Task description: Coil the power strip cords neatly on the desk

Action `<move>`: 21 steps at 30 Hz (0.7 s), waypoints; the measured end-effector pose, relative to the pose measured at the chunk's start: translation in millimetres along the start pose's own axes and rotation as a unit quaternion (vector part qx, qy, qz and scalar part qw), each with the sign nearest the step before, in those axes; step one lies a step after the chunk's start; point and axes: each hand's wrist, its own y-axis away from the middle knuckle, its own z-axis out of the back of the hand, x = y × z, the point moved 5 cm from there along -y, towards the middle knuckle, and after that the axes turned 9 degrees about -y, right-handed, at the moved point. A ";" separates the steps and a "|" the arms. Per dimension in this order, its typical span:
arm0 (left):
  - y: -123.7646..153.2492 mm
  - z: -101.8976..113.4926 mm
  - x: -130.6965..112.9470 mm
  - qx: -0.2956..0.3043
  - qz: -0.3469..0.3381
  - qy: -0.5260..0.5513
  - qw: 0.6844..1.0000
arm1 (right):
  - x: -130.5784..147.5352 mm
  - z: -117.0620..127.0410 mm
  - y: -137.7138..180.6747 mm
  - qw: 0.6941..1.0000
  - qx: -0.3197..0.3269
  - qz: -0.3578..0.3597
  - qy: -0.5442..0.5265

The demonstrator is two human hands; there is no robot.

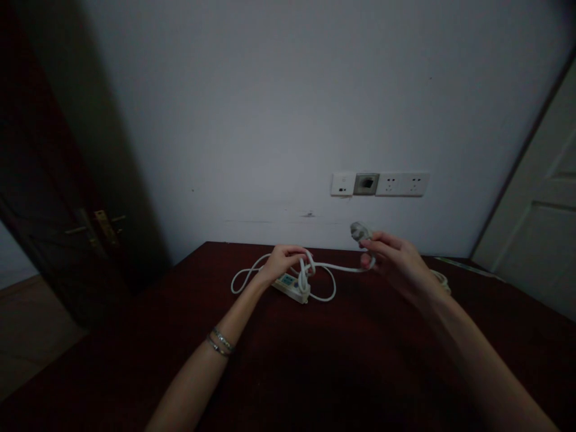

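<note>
A white power strip (290, 286) lies on a dark red-brown table (342, 360), with its white cable (245, 275) looped around it. My left hand (281, 261) is closed around a bundle of cable loops just above the strip. My right hand (396, 258) is raised a little above the table and pinches the cable near its grey plug (359, 231), which points up and left. A stretch of cable runs between the two hands.
A row of wall sockets (380, 184) sits on the white wall behind the table. A dark wooden door with a brass handle (101, 227) stands at the left. A white door (544, 210) is at the right. Another bit of white cord (443, 280) lies behind my right wrist.
</note>
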 end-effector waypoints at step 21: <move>13.6 -11.5 -39.2 -0.035 -0.053 -0.147 0.987 | -21.9 -16.7 3.2 0.928 0.159 -0.038 0.335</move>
